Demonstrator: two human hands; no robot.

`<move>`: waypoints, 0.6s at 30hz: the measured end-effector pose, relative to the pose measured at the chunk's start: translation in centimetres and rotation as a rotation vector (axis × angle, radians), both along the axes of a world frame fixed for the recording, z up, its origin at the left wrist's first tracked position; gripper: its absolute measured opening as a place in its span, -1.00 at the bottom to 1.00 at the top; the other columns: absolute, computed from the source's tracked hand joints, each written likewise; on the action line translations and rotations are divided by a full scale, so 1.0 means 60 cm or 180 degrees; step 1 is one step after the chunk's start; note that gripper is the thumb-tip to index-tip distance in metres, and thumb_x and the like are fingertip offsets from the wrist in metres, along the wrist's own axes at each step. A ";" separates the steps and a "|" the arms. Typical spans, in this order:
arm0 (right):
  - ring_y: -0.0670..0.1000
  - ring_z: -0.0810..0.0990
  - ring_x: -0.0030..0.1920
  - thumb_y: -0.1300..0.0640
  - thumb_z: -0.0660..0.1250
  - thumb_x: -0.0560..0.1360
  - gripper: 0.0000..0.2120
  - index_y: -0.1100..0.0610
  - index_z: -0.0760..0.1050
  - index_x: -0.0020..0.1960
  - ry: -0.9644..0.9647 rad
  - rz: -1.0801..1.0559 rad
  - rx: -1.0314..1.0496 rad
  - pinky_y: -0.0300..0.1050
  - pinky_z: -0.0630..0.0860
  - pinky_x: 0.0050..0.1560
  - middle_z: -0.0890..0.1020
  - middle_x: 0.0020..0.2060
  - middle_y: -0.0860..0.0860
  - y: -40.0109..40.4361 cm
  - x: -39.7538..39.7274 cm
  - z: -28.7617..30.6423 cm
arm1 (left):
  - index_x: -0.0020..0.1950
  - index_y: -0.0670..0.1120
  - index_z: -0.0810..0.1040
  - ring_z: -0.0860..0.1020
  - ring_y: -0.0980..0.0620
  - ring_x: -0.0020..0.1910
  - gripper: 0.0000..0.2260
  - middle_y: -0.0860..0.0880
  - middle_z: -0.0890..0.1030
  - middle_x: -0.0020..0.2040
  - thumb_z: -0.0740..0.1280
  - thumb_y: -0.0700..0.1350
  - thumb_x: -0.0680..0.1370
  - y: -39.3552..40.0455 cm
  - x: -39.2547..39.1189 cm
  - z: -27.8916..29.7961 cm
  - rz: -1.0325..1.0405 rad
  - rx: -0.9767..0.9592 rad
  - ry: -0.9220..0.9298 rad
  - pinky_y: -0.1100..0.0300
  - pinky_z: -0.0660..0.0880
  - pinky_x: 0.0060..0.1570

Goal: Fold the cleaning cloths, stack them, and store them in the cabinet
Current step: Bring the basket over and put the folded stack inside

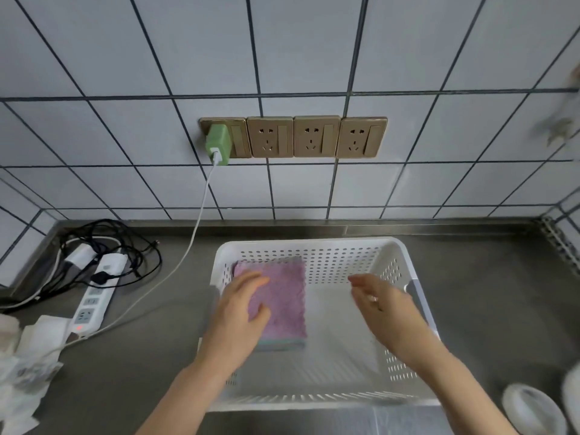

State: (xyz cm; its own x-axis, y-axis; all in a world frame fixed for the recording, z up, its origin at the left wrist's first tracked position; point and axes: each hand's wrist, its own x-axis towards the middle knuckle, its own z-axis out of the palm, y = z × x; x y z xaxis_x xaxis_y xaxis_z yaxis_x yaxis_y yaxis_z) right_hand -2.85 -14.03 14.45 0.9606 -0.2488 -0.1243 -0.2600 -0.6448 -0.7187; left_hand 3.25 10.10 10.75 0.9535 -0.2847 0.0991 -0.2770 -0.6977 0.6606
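Note:
A folded stack of cleaning cloths [284, 296], purple on top with a teal layer showing at its near edge, lies in the left half of a white perforated plastic basket [405, 262] on the steel counter. My left hand [241, 312] rests flat on the stack's left side, fingers straight and the thumb at its edge. My right hand [381, 304] hovers over the basket's bare right half, fingers loosely extended and holding nothing. No cabinet is in view.
A white power strip [94, 304] with tangled black cables lies at the left. A green charger [218, 145] in the wall sockets trails a white cable across the counter. Crumpled white wrapping [28, 356] sits at the far left, and a white lid [533, 409] at the bottom right.

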 end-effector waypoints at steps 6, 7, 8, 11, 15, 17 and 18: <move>0.06 0.59 0.05 0.27 0.28 0.52 -0.78 0.16 0.57 0.14 -0.0728 -0.0674 -0.0592 -0.32 0.35 0.03 0.63 0.05 0.03 -0.040 -0.047 0.015 | 0.20 0.00 0.53 0.44 0.10 0.19 -0.63 0.09 0.46 0.21 0.36 -0.32 0.46 0.049 -0.017 0.036 0.1226 -0.0732 -0.0221 0.20 0.33 0.20; 0.10 0.57 0.07 0.30 0.28 0.51 -0.77 0.19 0.56 0.15 -0.0747 -0.0721 -0.0725 -0.29 0.34 0.05 0.61 0.06 0.07 -0.043 -0.048 0.011 | 0.21 0.02 0.52 0.44 0.10 0.18 -0.64 0.10 0.46 0.21 0.35 -0.30 0.48 0.060 -0.015 0.038 0.1417 -0.0962 -0.0073 0.19 0.34 0.17; 0.15 0.54 0.10 0.32 0.28 0.50 -0.75 0.22 0.54 0.17 -0.0746 -0.0758 -0.0851 -0.22 0.35 0.09 0.59 0.07 0.12 -0.045 -0.048 0.007 | 0.22 0.03 0.52 0.45 0.09 0.18 -0.64 0.09 0.47 0.21 0.34 -0.29 0.48 0.069 -0.014 0.039 0.1573 -0.1179 0.0107 0.19 0.35 0.14; 0.26 0.46 0.15 0.34 0.26 0.50 -0.64 0.29 0.42 0.30 -0.0541 -0.0846 -0.1017 0.04 0.38 0.20 0.51 0.14 0.24 -0.048 -0.044 -0.009 | 0.26 -0.01 0.49 0.49 0.07 0.16 -0.61 0.02 0.48 0.21 0.33 -0.30 0.47 0.080 -0.012 0.034 0.1685 -0.1212 0.0447 0.16 0.40 0.11; 0.22 0.49 0.00 0.32 0.22 0.53 -0.68 0.28 0.40 0.29 -0.0312 -0.1019 -0.0869 -0.04 0.38 -0.01 0.53 0.06 0.26 -0.063 -0.035 -0.023 | 0.21 -0.01 0.49 0.56 0.18 -0.02 -0.66 0.04 0.55 0.14 0.34 -0.28 0.48 0.070 -0.025 0.030 0.1964 -0.1713 0.0995 0.12 0.48 -0.05; 0.20 0.51 -0.06 0.29 0.20 0.55 -0.72 0.28 0.44 0.25 -0.0148 -0.1133 -0.0637 -0.08 0.37 -0.06 0.59 -0.03 0.24 -0.073 -0.028 -0.023 | 0.18 -0.04 0.50 0.59 0.05 -0.10 -0.68 -0.03 0.59 0.07 0.31 -0.32 0.48 0.075 -0.028 0.024 0.2081 -0.1924 0.1175 0.06 0.50 -0.07; 0.23 0.54 -0.05 0.27 0.21 0.55 -0.73 0.29 0.44 0.24 -0.0031 -0.1137 -0.0545 -0.05 0.41 -0.04 0.61 -0.08 0.23 -0.076 -0.027 -0.023 | 0.16 -0.08 0.50 0.60 -0.03 -0.16 -0.71 -0.09 0.61 0.00 0.29 -0.34 0.49 0.077 -0.028 0.023 0.2104 -0.2118 0.1375 0.04 0.50 -0.12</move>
